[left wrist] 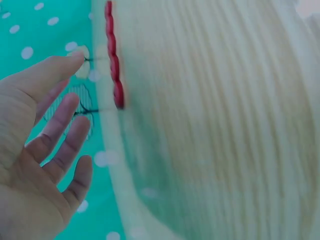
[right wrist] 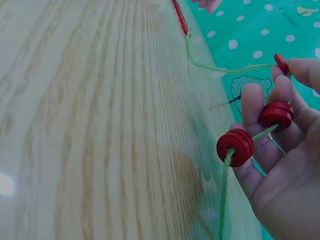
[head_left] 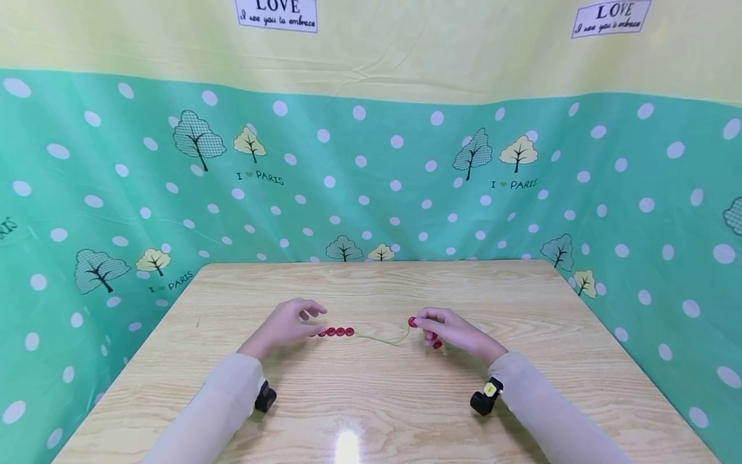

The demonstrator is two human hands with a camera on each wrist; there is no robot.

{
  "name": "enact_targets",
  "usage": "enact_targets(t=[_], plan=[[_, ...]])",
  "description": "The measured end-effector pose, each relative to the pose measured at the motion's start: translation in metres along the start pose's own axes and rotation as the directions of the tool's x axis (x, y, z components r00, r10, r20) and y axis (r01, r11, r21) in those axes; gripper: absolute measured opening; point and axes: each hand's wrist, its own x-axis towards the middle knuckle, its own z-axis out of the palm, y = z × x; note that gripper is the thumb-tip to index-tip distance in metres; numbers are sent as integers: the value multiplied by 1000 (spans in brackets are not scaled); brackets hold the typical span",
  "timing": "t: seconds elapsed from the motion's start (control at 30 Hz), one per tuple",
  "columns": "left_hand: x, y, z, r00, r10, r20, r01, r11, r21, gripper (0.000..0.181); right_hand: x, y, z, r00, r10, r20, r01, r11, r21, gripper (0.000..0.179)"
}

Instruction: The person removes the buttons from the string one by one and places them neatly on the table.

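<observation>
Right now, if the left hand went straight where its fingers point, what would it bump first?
Probably the row of round red discs on the pale wooden table, though the left hand might pass above it.

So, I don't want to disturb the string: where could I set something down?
Bare table lies on the near side, between the sleeves, and on the far side, between the disc row and the curtain. The middle is crowded: left hand by the row, string running across to the right hand, which pinches another disc.
</observation>
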Motion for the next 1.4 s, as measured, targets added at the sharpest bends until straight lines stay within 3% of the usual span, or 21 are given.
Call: enact_targets(t=[0.3,0.5,0.63,1.07,1.2,1.4], plan=[[8,31,16,995,94,14,-94,995,-38,33,-1,-3,3,1000,-9,-2,9,1000,7,43],[14,48,32,975,220,20,-219,974,-50,29,-1,-3,6,1000,-15,8,15,1000,24,45],[18,62,41,965,261,23,-259,964,-61,28,-1,-3,6,1000,-10,10,10,1000,27,45],[30,100,66,944,325,52,-317,940,-129,32,-1,-9,8,1000,-18,7,18,1000,-3,39],[32,107,72,937,345,51,-338,935,-110,31,0,-11,9,999,-37,8,37,999,3,41],[34,114,78,939,341,45,-337,939,-72,30,0,-11,8,999,-51,9,51,999,15,36]])
